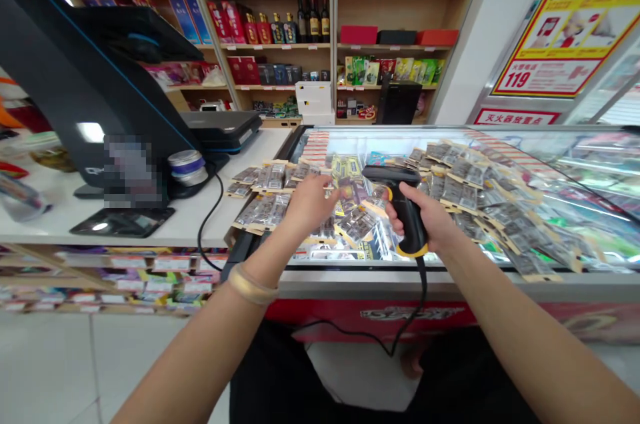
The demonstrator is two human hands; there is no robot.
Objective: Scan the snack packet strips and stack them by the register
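Observation:
My right hand [430, 217] is wrapped round the grip of a black and yellow barcode scanner [413, 221], its head pointing left. A black cable hangs from the scanner's base. My left hand [313, 203], with a gold bangle [253, 285] at the wrist, reaches over the freezer top. Its fingers are apart, near a blurred purple packet [354, 192] and some yellow-green packets [346, 167]. Grey-black packets on card backing [265, 207] lie under and left of this hand. A larger spread of similar packets [515, 221] covers the glass on the right.
The freezer's front rim [350, 275] runs across in front of me. On the left, a counter [200, 231] carries a checkout terminal [120, 77], a roll of tape [187, 167] and a loose cable [201, 237]. Shelves [280, 47] with bottles and boxes stand behind.

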